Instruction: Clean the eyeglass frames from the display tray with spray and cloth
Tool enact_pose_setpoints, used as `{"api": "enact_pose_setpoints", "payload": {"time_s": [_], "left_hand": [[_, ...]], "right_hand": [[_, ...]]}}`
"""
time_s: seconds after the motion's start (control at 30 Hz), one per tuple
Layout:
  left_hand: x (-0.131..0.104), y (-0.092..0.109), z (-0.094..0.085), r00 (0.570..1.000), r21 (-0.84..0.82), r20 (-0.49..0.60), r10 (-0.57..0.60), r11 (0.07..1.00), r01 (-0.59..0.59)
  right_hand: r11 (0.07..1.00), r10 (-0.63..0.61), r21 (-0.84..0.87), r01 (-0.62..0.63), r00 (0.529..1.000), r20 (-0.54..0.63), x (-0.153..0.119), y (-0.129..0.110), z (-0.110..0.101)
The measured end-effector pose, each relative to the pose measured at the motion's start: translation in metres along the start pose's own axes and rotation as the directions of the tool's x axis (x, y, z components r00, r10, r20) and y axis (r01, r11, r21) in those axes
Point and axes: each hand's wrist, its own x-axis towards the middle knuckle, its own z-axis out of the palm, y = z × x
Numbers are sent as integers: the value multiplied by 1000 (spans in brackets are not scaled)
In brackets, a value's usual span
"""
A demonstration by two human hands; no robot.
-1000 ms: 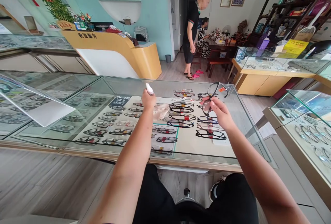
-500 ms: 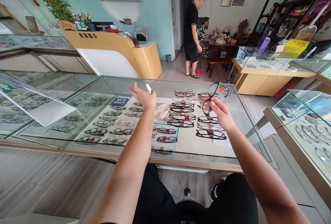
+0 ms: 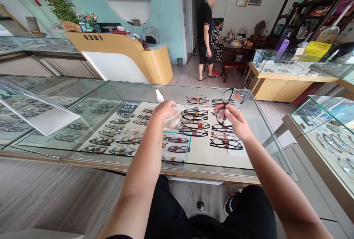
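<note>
My right hand [image 3: 235,121] holds a pair of black-framed glasses [image 3: 229,97] by one lens, lifted above the glass display counter [image 3: 83,95]. My left hand [image 3: 164,108] is low over the counter with its fingers spread, resting at the edge of a pale translucent cleaning cloth [image 3: 173,120]. A small white spray bottle [image 3: 159,96] stands upright on the glass just left of that hand, free of it. Rows of eyeglass frames [image 3: 193,125] lie inside the case under both hands.
A white sign stand [image 3: 41,115] sits on the counter at the left. More glass cases stand at the right [image 3: 326,121]. A yellow reception desk [image 3: 124,55] is behind. One person [image 3: 205,29] stands at the back by a table, another sits there.
My left hand let go of the spray bottle, which now stands on the glass, and moved right and down onto the cloth. The standing person at the back has shifted position.
</note>
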Motion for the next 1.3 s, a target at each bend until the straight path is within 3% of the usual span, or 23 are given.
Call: {"api": "enact_pose_setpoints", "payload": {"time_s": [0.2, 0.53, 0.73, 0.9, 1.0, 1.07, 1.13, 1.2, 1.3], "left_hand": [[5, -8, 3, 985, 90, 155, -77, 994, 64], [10, -11, 11, 990, 92, 130, -49, 995, 37], [11, -13, 11, 997, 57, 15, -78, 995, 77], [10, -10, 3, 981, 0, -162, -109, 994, 110], [5, -7, -6, 952, -74, -287, -109, 993, 92], [0, -4, -16, 902, -181, -415, -115, 983, 42], [-4, -1, -25, 833, -333, -535, -139, 941, -56], [-7, 4, -32, 785, -505, -591, -186, 844, -180], [-11, 15, -36, 786, -721, -572, -233, 601, -346]], "right_hand": [[1000, 2, 1, -2, 1000, 0, -1, -1, 0], [1000, -4, 0, 4, 1000, 7, 0, 0, 0], [1000, 6, -1, -6, 1000, -2, 0, -1, 0], [1000, 4, -15, -4, 1000, -4, 0, -3, 0], [1000, 0, 7, 0, 1000, -3, 1, -4, 1], [1000, -3, 24, 3, 1000, -11, 1, -5, 2], [1000, 3, 31, -2, 1000, -23, 2, -6, 3], [1000, 10, 24, -9, 1000, -26, 3, -7, 3], [1000, 20, 16, -20, 1000, -24, 2, -9, 4]]}}
